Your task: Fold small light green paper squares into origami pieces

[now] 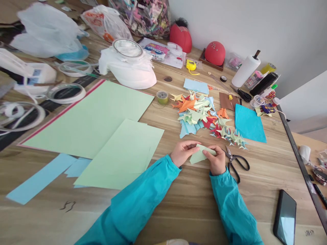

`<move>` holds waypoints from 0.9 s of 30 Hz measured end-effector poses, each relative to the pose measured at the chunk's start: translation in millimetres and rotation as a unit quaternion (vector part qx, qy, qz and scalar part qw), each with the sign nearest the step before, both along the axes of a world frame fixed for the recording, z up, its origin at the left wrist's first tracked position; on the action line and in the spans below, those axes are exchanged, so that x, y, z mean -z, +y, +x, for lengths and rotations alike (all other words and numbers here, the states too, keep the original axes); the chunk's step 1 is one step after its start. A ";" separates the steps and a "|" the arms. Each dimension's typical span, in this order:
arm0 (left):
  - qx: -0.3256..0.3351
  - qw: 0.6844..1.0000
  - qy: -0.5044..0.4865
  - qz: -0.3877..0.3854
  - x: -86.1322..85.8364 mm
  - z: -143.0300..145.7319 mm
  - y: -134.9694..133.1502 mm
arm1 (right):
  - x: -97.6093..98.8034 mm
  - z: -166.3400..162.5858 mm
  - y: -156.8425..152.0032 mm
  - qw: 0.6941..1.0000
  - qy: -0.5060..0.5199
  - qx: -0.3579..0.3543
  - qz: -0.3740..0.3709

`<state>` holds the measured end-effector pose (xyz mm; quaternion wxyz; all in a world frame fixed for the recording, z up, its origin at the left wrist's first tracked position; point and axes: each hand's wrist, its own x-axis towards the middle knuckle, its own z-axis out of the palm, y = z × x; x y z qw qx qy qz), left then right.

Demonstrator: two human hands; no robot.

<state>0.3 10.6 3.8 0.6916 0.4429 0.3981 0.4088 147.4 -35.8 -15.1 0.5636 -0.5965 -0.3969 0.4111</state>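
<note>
Firstly, at the near right of the worktop (258, 200), a dark phone (285, 216) lies flat. Two arms in teal sleeves extend forward from the near edge. The left hand (182, 153) and the right hand (218, 160) hold a small pale green paper piece (197, 157) between them, raised slightly towards the person, in front of the folded paper shapes. The grip of each hand is narrowed to a pinch, with thumb and fingers on opposite sides of the paper; the left takes its left upper edge, the right its right end. Whether the piece bears a crease cannot be determined.

Just beside the right hand, black-handled scissors (231, 158) rest on the wood, handles spread. Well to the left lie a long light blue strip (41, 179) and a pale green sheet (119, 156), the latter overlapping a larger green sheet (93, 114) with a red border along its far left side.

Beyond the hands, folded paper shapes (195, 115) in green, orange, red, blue and yellow form a loose heap. To its right lies a bright blue sheet (249, 123); to its left stands a spool (162, 98). Farther back are a yellow tape measure (190, 65), a red dome (215, 53) on a brown tray and a white ribbed bottle (245, 71).
</note>
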 end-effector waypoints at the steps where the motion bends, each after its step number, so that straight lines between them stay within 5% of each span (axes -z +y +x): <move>1: 0.010 1.000 0.002 -0.002 -0.4 -0.2 -0.1 | -0.4 0.0 0.1 1.000 -0.003 0.000 0.003; 27: 0.060 0.998 0.006 0.027 -1.3 -2.3 -1.6 | -11.9 -0.7 -1.6 0.996 -0.018 -0.080 -0.028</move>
